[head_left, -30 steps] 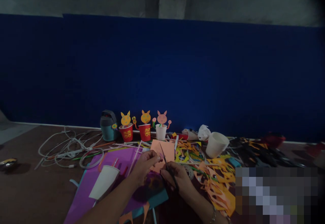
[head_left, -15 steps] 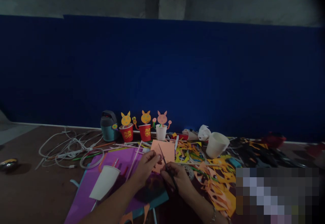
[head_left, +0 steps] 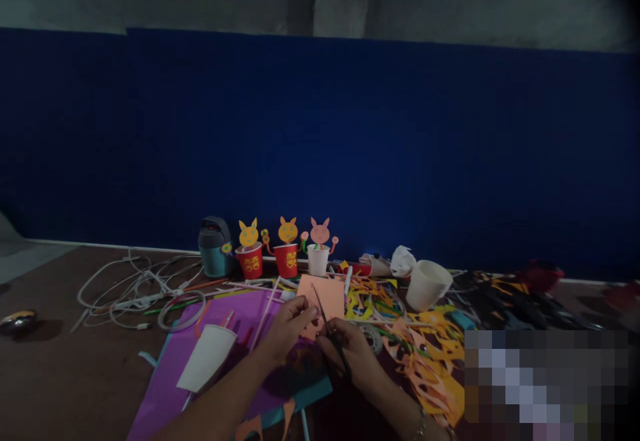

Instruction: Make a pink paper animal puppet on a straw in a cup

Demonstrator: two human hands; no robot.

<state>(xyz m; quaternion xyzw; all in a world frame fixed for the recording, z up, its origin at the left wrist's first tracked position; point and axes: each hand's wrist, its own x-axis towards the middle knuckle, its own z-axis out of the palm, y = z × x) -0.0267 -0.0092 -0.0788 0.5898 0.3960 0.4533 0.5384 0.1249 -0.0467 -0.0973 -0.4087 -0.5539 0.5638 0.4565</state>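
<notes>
My right hand (head_left: 353, 347) grips a pair of scissors (head_left: 323, 309) with the blades pointing up and away. Close by on the left, my left hand (head_left: 287, 327) pinches a small pinkish paper piece (head_left: 316, 316), partly hidden by fingers, beside the blades. Just beyond both hands lies a pale orange paper sheet (head_left: 330, 289). Under my left forearm is a purple sheet (head_left: 160, 387), and a white paper cup (head_left: 207, 359) lies tipped over on it.
At the back stand two red cups (head_left: 287, 262) and a white cup (head_left: 318, 261) holding paper cat figures. Cables (head_left: 135, 287) coil at left by a teal container (head_left: 217, 254). Orange paper scraps (head_left: 425, 374), a tape roll (head_left: 373, 339) and another white cup (head_left: 427, 286) lie right.
</notes>
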